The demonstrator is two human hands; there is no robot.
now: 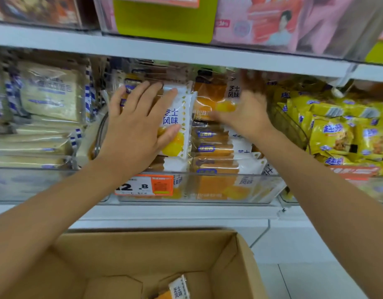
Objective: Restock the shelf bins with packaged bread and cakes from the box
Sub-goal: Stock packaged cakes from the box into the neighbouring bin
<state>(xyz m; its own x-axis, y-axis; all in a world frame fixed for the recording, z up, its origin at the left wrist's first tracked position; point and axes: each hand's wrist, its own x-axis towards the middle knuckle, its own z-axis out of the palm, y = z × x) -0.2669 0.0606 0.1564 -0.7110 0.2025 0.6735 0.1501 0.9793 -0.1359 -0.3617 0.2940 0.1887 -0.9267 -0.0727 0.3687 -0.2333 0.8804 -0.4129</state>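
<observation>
Cake pack point(175, 124) "芝士风味" | left hand point(134, 130) flat on it | price tag point(144, 186) "2.8"

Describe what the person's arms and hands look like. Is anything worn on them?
Both arms are bare as far as the frame shows: no sleeve reaches the left forearm or the right forearm. The left hand has no glove, ring or watch. The right hand also seems bare, but it is blurred, so a small ring could not be told.
</observation>
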